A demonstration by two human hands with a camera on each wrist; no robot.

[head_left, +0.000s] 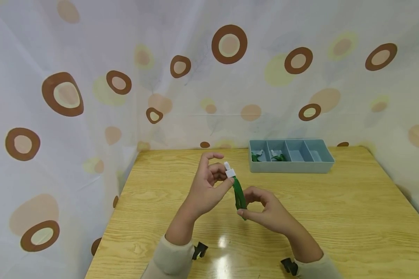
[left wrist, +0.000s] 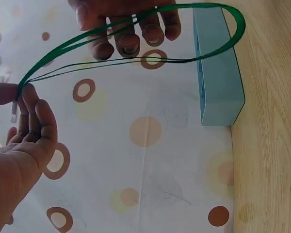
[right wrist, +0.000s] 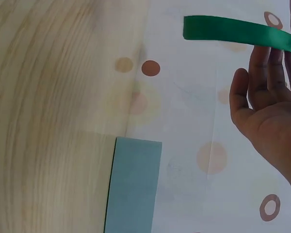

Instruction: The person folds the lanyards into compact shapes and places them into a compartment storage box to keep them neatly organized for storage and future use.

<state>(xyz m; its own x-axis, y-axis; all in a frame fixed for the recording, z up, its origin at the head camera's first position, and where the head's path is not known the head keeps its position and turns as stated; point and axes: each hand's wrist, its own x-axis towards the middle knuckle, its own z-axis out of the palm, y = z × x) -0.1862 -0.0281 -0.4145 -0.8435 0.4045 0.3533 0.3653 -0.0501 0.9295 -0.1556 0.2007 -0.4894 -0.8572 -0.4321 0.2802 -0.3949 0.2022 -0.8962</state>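
A green lanyard with a white clip on its upper end hangs as a long loop between the hands. The left hand pinches the strap just by the clip between thumb and fingers, as the left wrist view also shows. Lower down, the right hand is beside the loop. Its fingers are extended behind the strap in the left wrist view, with the thumb apart from them. In the right wrist view the strap passes across those fingertips, and the loop's end hangs free.
A blue-grey divided tray stands at the back right of the wooden table. Several green-and-white pieces lie in its two left compartments. A dotted curtain hangs behind and along the sides. Black buckles sit near the cuffs.
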